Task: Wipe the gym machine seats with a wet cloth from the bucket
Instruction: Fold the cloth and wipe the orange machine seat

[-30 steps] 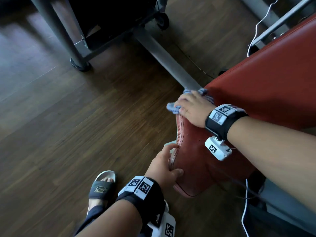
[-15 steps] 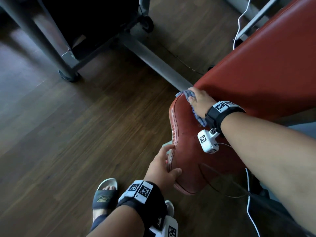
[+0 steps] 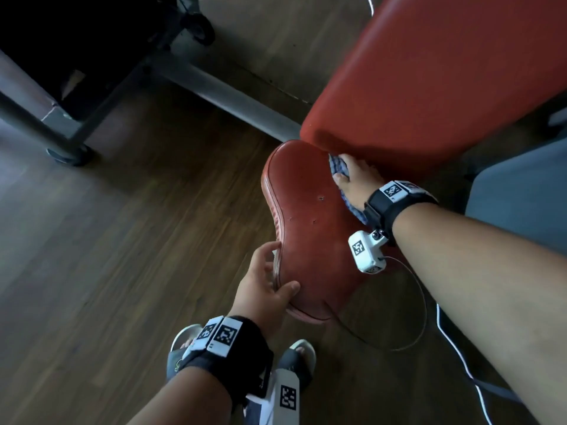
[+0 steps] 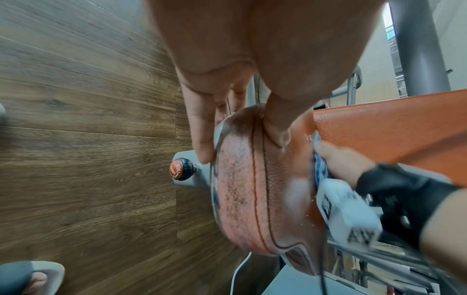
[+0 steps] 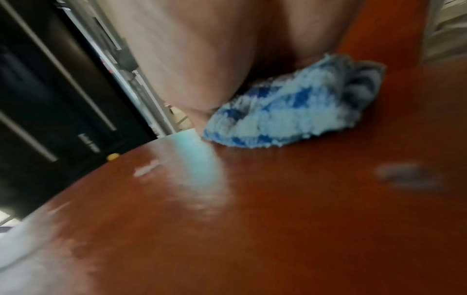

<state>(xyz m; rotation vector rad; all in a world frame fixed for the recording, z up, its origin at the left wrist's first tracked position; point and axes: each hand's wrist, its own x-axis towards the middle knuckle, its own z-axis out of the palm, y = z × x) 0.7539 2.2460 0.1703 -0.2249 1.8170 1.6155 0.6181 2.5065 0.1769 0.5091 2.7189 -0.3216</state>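
Observation:
A worn red seat pad (image 3: 306, 228) sits below a red backrest (image 3: 429, 72). My right hand (image 3: 357, 179) lies flat on a blue-and-white checked cloth (image 3: 337, 165), pressing it on the seat's far right side where the seat meets the backrest. The right wrist view shows the cloth (image 5: 290, 111) bunched under my palm on the shiny wet seat (image 5: 252, 219). At the seat's near left rim my left hand (image 3: 267, 283) grips the edge, thumb on top and fingers underneath. In the left wrist view my thumb (image 4: 278, 129) presses the seat (image 4: 252, 189). No bucket is in view.
A grey frame bar (image 3: 230, 96) runs across the wooden floor behind the seat, with a dark machine (image 3: 76, 41) and its foot (image 3: 67, 154) at upper left. My sandalled feet (image 3: 299, 357) stand below the seat. A white cable (image 3: 460, 357) trails right. An adjustment knob (image 4: 180, 169) sticks out under the seat.
My right hand has slid the cloth from the seat's far left corner rightward along the far edge to the joint with the backrest. My left hand has kept its grip on the rim.

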